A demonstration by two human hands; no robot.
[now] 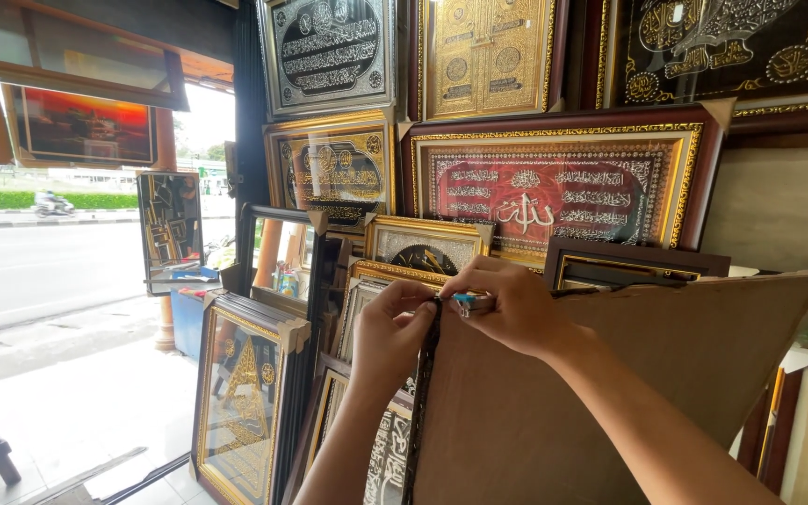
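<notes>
The right hand is closed in a tight grip on a small tool with a blue handle, holding it at the top left corner of a large frame that is turned with its brown backing board toward the camera. The left hand meets it from the left, fingers curled and pinching the dark patterned edge of the frame at the same corner, thumb close to the tip of the tool. What kind of tool it is cannot be told; only the blue part and a bit of metal show.

The frame stands upright in front of the person, tilted slightly, and its top edge runs up to the right. It fills the lower right of the view.

The step in hand appears to be work on the corner of the frame's back, fastening or trimming something at the edge. The next move seems to call for a steady left-hand pinch while the right hand works the tool along the edge without slipping onto the fingers.

Behind the hands, many framed pictures lean and hang in rows: a wide red and gold framed picture, a black and gold one, and a gold-framed one standing on the floor. To the left, an open shopfront shows a pavement and road in daylight.
</notes>
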